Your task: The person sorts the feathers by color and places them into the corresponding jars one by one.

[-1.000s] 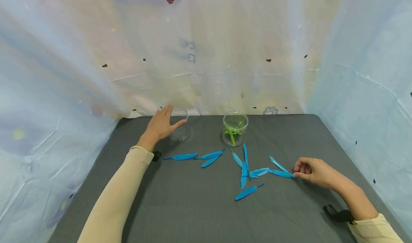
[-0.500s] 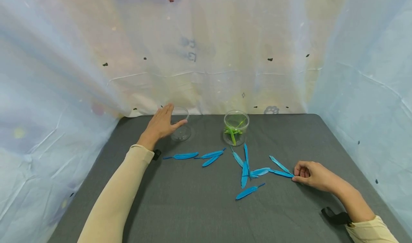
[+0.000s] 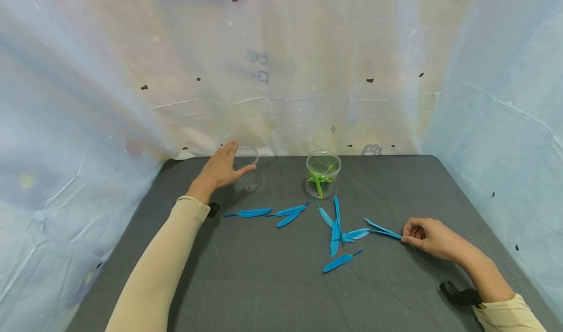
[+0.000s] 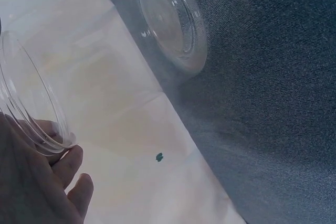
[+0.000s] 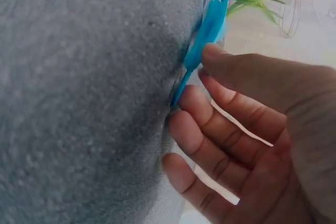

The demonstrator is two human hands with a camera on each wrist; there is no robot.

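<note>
My left hand (image 3: 216, 171) holds a clear jar (image 3: 248, 188) at the back left of the table, thumb in front. The left wrist view shows fingers (image 4: 68, 167) beside the jar's rim (image 4: 50, 121). At the right, my right hand (image 3: 433, 236) pinches the quill ends of blue feathers (image 3: 383, 229); two vanes stick out to the left, just off or touching the cloth, I cannot tell which. Up close, the thumb lies over one blue feather (image 5: 202, 40). More blue feathers (image 3: 335, 236) lie crossed in the middle, with a single feather (image 3: 338, 262) in front.
A second clear jar (image 3: 323, 168) with green leaf-like pieces (image 3: 317, 183) stands at the back. Several blue feathers (image 3: 254, 213) lie in a row nearer the left hand. A dark grey cloth (image 3: 272, 293) covers the table; a pale curtain (image 3: 299, 77) hangs behind.
The feathers at my right fingertips have drawn closer together and tilted, their V narrowing. My right hand has shifted only slightly. The left hand stays on its jar.
</note>
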